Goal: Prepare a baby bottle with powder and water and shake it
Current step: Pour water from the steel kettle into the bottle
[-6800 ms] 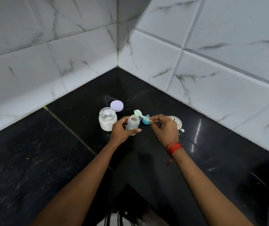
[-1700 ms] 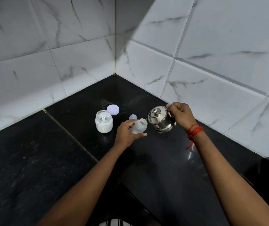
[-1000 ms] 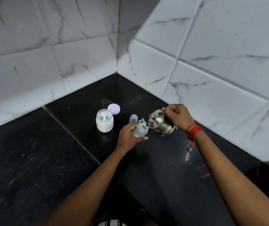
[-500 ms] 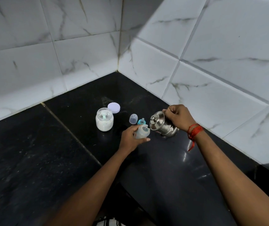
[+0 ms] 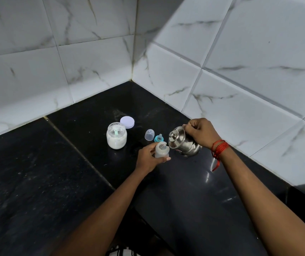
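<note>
Bottle (image 5: 161,149) in left grip (image 5: 148,157), beneath tilted kettle (image 5: 183,143).

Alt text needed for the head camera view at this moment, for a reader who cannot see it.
A right hand tips a steel kettle over an open baby bottle held by the left hand above a black counter. Behind stand an open powder jar, its lid, a clear cap and a blue teat.
</note>
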The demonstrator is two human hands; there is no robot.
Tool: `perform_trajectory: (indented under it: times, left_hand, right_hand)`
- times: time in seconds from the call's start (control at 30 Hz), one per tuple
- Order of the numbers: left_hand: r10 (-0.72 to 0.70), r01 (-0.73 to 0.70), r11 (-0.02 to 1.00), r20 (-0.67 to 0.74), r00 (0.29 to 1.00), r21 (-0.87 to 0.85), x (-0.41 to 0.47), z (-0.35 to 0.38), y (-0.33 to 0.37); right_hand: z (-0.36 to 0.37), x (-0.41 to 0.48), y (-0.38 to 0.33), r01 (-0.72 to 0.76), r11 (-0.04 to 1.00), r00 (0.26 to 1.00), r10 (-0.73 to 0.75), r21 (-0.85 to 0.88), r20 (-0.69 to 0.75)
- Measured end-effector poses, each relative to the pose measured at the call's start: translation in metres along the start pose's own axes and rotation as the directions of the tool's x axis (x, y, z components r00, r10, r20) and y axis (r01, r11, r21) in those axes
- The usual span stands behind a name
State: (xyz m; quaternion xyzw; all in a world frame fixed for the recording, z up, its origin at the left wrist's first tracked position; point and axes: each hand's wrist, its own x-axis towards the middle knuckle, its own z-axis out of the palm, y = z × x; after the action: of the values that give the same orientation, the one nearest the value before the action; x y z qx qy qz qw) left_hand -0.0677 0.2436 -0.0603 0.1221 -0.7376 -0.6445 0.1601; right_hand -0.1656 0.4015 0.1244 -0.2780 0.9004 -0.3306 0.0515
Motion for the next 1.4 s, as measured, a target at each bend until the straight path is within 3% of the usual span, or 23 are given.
perform_trajectory:
  times: [0.67, 0.83, 1.4]
  left_hand:
    - [-0.152, 0.151, 0.988, 0.069, 0.986, 0.021, -0.003, -0.003, -0.007]
    - [-0.148, 0.143, 0.989, 0.125, 0.981, 0.046, -0.005, -0.002, -0.008]
    - [-0.108, 0.085, 0.978, 0.116, 0.987, 0.189, 0.000, -0.019, 0.006]
  right_hand:
    - [0.002, -0.001, -0.003, -0.003, 0.998, 1.000, 0.005, -0.064, 0.026]
    - [0.000, 0.000, -0.005, -0.014, 0.998, 0.999, 0.016, -0.067, 0.029]
    - [0.000, 0.000, -0.001, -0.013, 0.994, 1.000, 0.015, -0.107, 0.020]
